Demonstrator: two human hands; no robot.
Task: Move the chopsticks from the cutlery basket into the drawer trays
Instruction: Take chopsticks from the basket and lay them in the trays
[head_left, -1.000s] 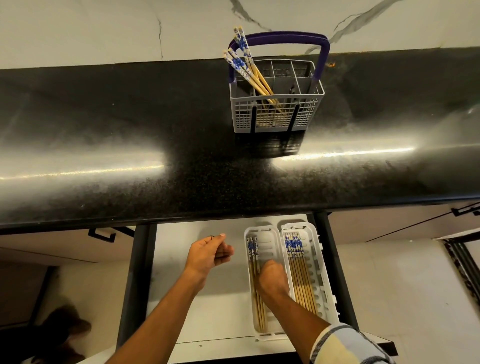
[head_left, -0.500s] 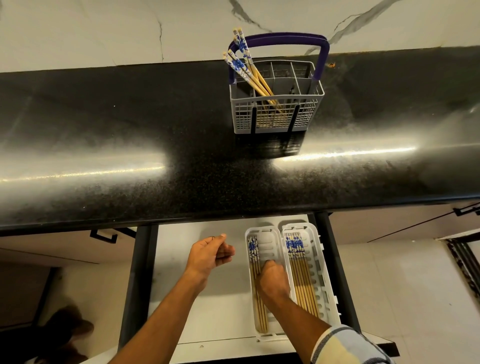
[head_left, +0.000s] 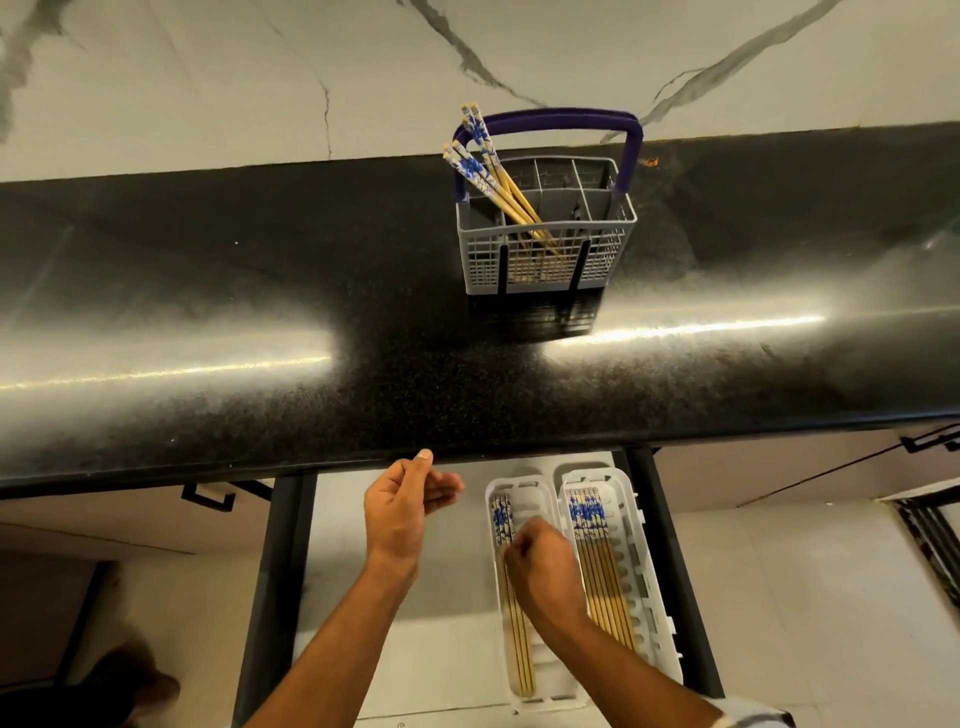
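Note:
A grey cutlery basket with a purple handle stands on the black counter, and a few blue-patterned chopsticks lean out of its left side. Below, in the open drawer, two white trays lie side by side. The left tray holds a few chopsticks lying flat. My right hand sits over them, its fingers curled down onto them. Several chopsticks fill the right tray. My left hand hovers over the drawer's left side, loosely open and holding nothing.
The black counter edge overhangs the back of the drawer just above my left hand. Dark drawer rails run down both sides. A marble wall rises behind the counter. A shoe shows on the floor at lower left.
My left hand has risen a little toward the counter edge, thumb up. My right hand stays on the chopsticks in the left tray, its fingers now more curled.

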